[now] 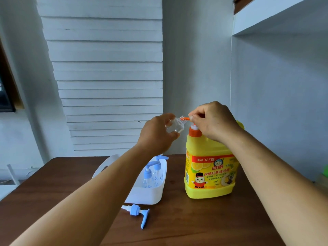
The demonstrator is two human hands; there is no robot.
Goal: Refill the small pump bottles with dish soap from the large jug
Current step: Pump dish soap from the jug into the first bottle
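A large yellow dish soap jug (210,174) with an orange pump stands on the brown table (195,224). My right hand (213,119) rests on top of the jug's pump head, fingers curled round it. My left hand (156,134) grips a small clear bottle (174,126) without its cap, tilted so its mouth meets the orange nozzle (185,118). A blue pump cap (139,213) lies loose on the table in front. Two more small bottles with blue pumps (152,172) stand in a white basket (147,194).
The white basket sits left of the jug, partly hidden behind my left forearm. A white slatted panel and white walls rise behind the table. A green object (325,170) shows at the right edge.
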